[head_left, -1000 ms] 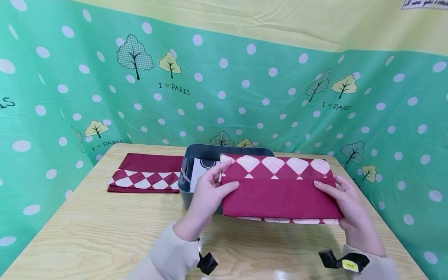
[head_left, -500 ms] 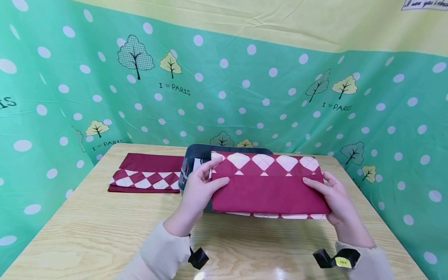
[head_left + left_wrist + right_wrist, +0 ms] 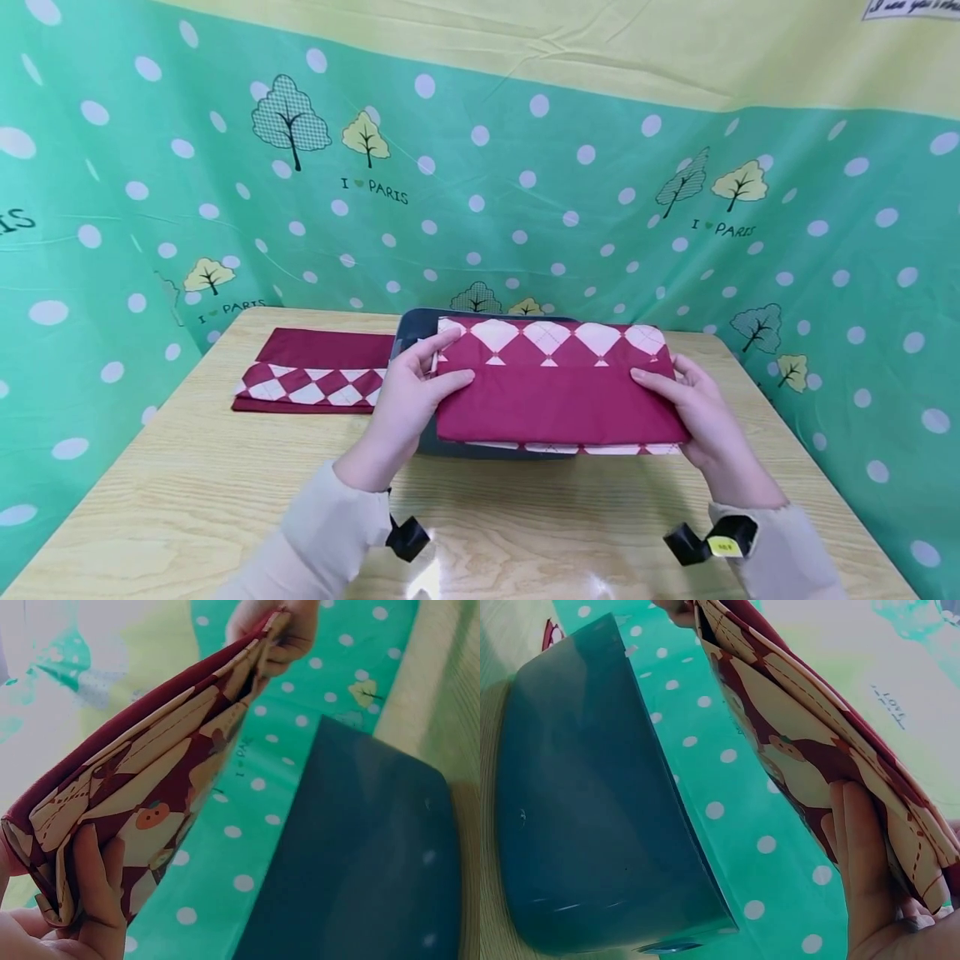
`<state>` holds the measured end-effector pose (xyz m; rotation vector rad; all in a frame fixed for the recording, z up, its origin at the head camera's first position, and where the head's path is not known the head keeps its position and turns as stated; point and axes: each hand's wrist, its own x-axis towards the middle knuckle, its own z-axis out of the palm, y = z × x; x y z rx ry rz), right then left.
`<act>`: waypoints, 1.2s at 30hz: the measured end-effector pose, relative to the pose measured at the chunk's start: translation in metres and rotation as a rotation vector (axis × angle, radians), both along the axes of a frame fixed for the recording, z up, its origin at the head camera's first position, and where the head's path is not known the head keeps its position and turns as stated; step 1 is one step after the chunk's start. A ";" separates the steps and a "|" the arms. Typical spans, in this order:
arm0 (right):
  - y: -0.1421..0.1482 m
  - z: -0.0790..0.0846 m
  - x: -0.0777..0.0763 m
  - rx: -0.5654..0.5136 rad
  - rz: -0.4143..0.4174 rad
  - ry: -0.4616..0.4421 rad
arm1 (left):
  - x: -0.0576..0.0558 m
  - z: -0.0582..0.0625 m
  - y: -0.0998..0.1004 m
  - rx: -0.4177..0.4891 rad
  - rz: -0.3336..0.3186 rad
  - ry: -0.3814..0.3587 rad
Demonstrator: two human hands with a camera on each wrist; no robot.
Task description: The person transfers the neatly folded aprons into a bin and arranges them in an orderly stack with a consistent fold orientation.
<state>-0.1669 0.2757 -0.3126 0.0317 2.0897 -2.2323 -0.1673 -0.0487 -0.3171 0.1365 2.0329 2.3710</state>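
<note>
A folded maroon cloth (image 3: 555, 404) with a white diamond pattern is held up between both hands in the head view. My left hand (image 3: 405, 400) grips its left end, thumb on the front face and fingers behind. At the other end my right hand (image 3: 697, 412) holds it the same way. Several folded layers of the cloth (image 3: 150, 757) show from below in the left wrist view. Behind and below it stands a dark blue-grey bin (image 3: 416, 325), its opening mostly hidden by the cloth. In the right wrist view the bin (image 3: 592, 795) stands apart from the raised cloth.
A second folded maroon cloth (image 3: 315, 383) with a diamond band lies on the wooden table (image 3: 187, 500), left of the bin. A green dotted curtain (image 3: 480, 183) hangs behind the table and along both sides.
Both hands have moved left and slightly up with the cloth, which now covers more of the bin's opening. The white item seen in the bin earlier is now hidden.
</note>
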 end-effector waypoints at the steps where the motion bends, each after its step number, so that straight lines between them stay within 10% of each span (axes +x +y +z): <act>1: -0.001 0.001 -0.001 0.008 0.000 -0.001 | -0.001 0.000 -0.001 -0.009 -0.001 0.000; 36: -0.033 0.007 -0.058 0.131 0.038 -0.059 | -0.057 0.001 -0.033 -0.308 0.073 -0.046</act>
